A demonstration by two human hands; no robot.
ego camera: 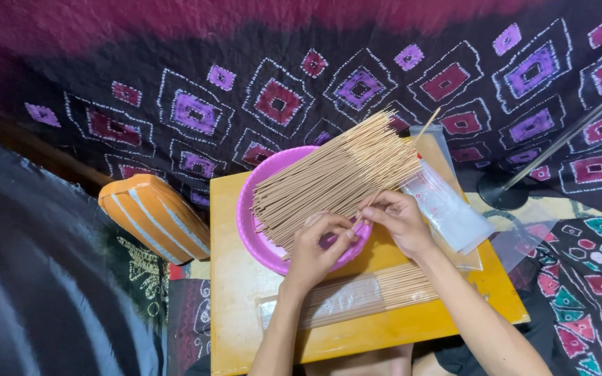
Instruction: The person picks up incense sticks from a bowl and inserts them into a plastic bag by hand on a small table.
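Head view: left hand (315, 247) and right hand (398, 216) pinching sticks (336, 177) over pink bowl (249, 223); counting step, bagging next, probably.

sticks (336, 177) across bowl (249, 219), bowl on table (235, 278), bags (447, 209) right

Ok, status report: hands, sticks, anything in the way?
Left hand and right hand pinching sticks at the pink bowl. Clear bags beside right hand; bagged sticks below. Nothing blocking.

We note a round pink plastic basin (247, 223), tan thin incense sticks (329, 177), yellow wooden table (235, 278), orange white-striped cushion (153, 216).
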